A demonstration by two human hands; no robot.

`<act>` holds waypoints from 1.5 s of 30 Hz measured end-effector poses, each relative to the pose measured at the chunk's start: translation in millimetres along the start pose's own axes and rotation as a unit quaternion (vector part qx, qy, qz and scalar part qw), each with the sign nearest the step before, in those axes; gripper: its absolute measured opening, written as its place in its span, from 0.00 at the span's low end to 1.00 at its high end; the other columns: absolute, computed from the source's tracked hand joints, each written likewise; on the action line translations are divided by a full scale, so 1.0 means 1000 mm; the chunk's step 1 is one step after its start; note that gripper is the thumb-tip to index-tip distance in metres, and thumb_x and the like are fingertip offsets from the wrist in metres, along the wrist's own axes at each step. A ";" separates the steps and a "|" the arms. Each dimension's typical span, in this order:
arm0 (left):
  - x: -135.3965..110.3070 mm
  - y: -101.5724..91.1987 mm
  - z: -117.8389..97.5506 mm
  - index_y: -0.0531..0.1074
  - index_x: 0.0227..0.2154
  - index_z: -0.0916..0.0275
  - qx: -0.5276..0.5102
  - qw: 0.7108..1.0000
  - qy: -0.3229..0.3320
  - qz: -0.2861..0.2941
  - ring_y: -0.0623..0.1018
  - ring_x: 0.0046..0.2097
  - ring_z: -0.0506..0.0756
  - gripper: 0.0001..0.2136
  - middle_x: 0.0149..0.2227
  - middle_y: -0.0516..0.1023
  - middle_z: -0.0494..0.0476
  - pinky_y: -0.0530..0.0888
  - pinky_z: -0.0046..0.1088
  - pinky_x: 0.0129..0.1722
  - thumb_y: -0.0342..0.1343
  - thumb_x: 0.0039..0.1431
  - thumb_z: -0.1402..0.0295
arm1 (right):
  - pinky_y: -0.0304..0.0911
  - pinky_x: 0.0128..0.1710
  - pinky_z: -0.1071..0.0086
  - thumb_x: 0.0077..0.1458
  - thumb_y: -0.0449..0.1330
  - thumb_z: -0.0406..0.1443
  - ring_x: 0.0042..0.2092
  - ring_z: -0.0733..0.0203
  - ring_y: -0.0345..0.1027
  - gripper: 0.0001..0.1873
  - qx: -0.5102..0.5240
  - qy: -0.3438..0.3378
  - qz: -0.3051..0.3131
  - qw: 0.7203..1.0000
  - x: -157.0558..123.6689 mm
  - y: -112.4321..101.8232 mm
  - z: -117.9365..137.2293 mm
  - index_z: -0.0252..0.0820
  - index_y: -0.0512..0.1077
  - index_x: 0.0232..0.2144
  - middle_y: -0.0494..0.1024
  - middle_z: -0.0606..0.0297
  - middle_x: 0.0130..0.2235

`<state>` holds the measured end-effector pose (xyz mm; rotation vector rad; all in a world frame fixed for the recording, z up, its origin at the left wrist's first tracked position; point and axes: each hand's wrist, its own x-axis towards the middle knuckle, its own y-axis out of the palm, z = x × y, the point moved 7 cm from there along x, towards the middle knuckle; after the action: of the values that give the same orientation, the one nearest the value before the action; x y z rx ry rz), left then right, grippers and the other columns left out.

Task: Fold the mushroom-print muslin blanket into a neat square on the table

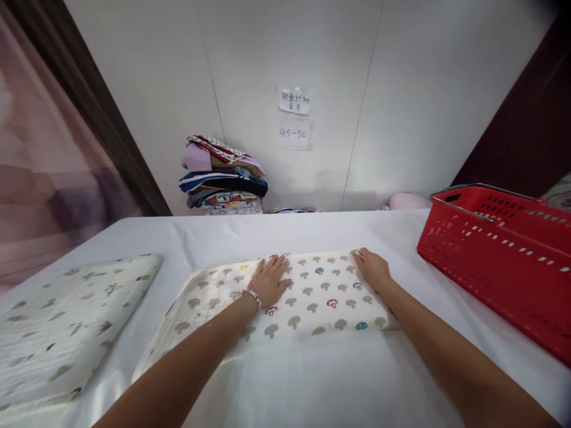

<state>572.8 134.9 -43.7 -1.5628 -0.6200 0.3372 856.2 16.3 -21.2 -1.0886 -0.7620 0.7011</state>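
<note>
A cream cloth printed with small mushrooms (312,300) lies folded flat on the white table (321,380) in front of me. My left hand (269,279), with a silver bracelet at the wrist, lies flat on the cloth's far middle, fingers stretched out. My right hand (372,268) rests on the cloth's far right corner; its fingers are curled down over the edge, and I cannot see whether they pinch it.
A second folded cloth with a leaf-like print (66,321) lies at the left. A red plastic basket (504,261) stands at the right. A pile of folded clothes (223,175) sits against the white wall, under two paper notes (294,116).
</note>
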 end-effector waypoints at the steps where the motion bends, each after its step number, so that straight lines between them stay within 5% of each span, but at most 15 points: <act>1: 0.000 0.000 0.000 0.55 0.58 0.59 0.002 1.000 0.000 -0.002 0.50 0.63 0.59 0.24 0.63 0.52 0.56 0.47 0.46 0.60 0.41 0.61 0.58 | 0.50 0.30 0.70 0.59 0.45 0.43 0.34 0.57 0.66 0.14 -0.025 -0.018 -0.015 0.999 -0.003 -0.007 0.007 0.42 0.66 0.32 0.74 0.59 0.31; 5: 0.001 0.000 0.000 0.56 0.58 0.60 0.009 1.000 0.004 -0.006 0.51 0.63 0.59 0.24 0.62 0.52 0.57 0.48 0.47 0.60 0.40 0.61 0.58 | 0.50 0.31 0.70 0.61 0.42 0.43 0.35 0.58 0.66 0.15 -0.061 -0.038 -0.031 0.997 -0.008 -0.024 0.017 0.43 0.65 0.36 0.74 0.61 0.32; 10: 0.002 0.000 0.001 0.56 0.58 0.59 0.014 1.000 0.005 -0.002 0.51 0.63 0.59 0.24 0.62 0.53 0.55 0.48 0.47 0.60 0.40 0.61 0.58 | 0.51 0.30 0.71 0.59 0.45 0.43 0.38 0.58 0.67 0.15 -0.040 0.053 0.079 0.995 0.000 0.006 -0.008 0.41 0.67 0.35 0.75 0.58 0.36; 20: 0.003 0.000 0.002 0.58 0.57 0.58 0.009 1.000 0.003 -0.003 0.52 0.63 0.59 0.23 0.62 0.54 0.55 0.49 0.47 0.60 0.40 0.60 0.58 | 0.56 0.33 0.71 0.58 0.47 0.45 0.37 0.58 0.68 0.19 0.005 0.060 0.103 0.993 0.027 0.022 -0.030 0.40 0.72 0.32 0.76 0.59 0.36; 25: 0.003 0.000 0.003 0.58 0.57 0.58 0.002 1.000 0.003 -0.009 0.52 0.63 0.59 0.23 0.62 0.55 0.55 0.49 0.46 0.60 0.41 0.60 0.58 | 0.57 0.37 0.72 0.54 0.53 0.34 0.43 0.59 0.68 0.11 0.037 0.050 0.114 0.992 0.046 0.025 -0.038 0.38 0.73 0.35 0.76 0.58 0.41; 29: 0.003 0.002 0.005 0.58 0.57 0.57 0.000 1.000 0.003 -0.006 0.52 0.63 0.59 0.23 0.62 0.54 0.55 0.48 0.47 0.60 0.40 0.60 0.58 | 0.60 0.38 0.71 0.49 0.57 0.30 0.38 0.63 0.68 0.06 0.073 0.019 0.141 0.987 0.057 0.032 -0.031 0.36 0.74 0.30 0.77 0.61 0.36; 38: 0.002 0.000 0.004 0.58 0.57 0.58 -0.001 1.000 -0.002 0.001 0.51 0.63 0.58 0.23 0.62 0.53 0.54 0.48 0.46 0.60 0.40 0.60 0.57 | 0.58 0.39 0.73 0.49 0.51 0.29 0.41 0.61 0.67 0.12 0.143 0.038 0.043 0.988 0.067 0.030 -0.030 0.38 0.74 0.33 0.76 0.60 0.38; 45: 0.002 0.001 0.005 0.58 0.57 0.58 -0.005 1.000 -0.002 -0.003 0.51 0.63 0.58 0.23 0.62 0.53 0.53 0.48 0.46 0.60 0.40 0.60 0.57 | 0.57 0.29 0.74 0.54 0.48 0.39 0.30 0.64 0.67 0.16 0.176 0.062 0.045 0.982 0.060 0.022 -0.036 0.38 0.73 0.28 0.76 0.63 0.30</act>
<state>572.0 139.9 -44.4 -1.5701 -0.6292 0.3333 916.1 53.2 -40.2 -0.8376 -0.4631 0.8019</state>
